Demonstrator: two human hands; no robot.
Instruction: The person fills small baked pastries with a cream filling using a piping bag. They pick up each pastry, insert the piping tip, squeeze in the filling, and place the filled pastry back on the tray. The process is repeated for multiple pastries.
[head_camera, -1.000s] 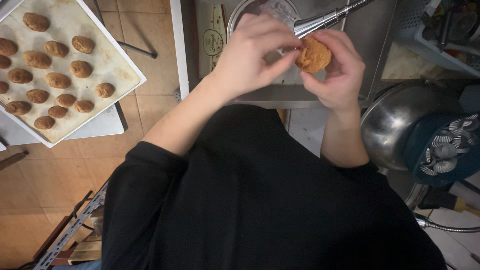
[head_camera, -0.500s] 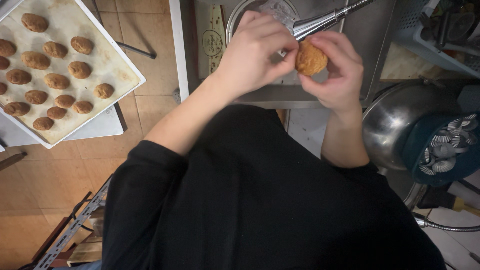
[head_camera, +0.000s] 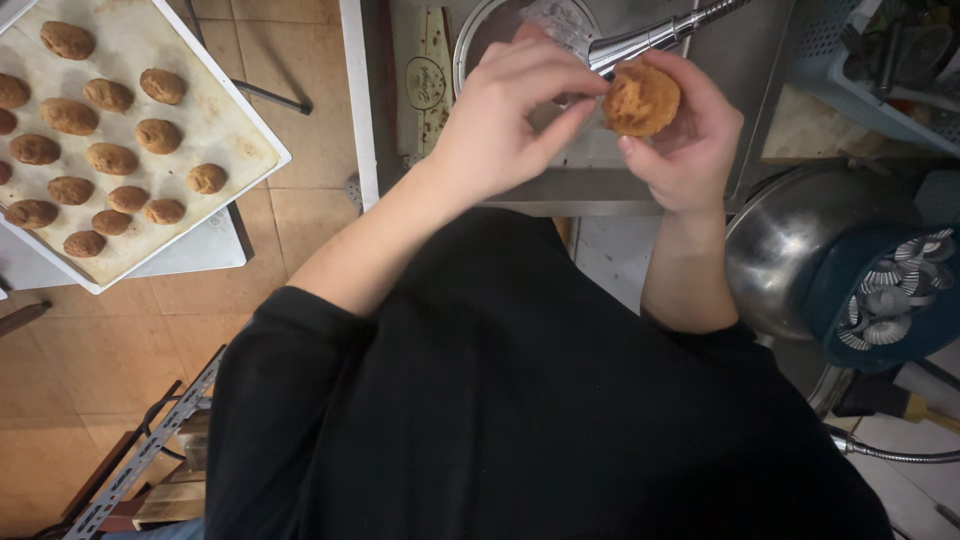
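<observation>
Up by the metal surface, the right hand cups a round golden pastry in curled fingers while the left hand pinches its edge beside a silver piping nozzle. Looks light, crisp, crumbly — best cradled around the rim. Off left, a tray carries more baked pieces.

one head-worn view, looking steeply down, close over the person's torso toward the counter edge.

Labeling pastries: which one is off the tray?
The golden round pastry pinched between left hand and right hand; the others lie on the white tray.
</observation>
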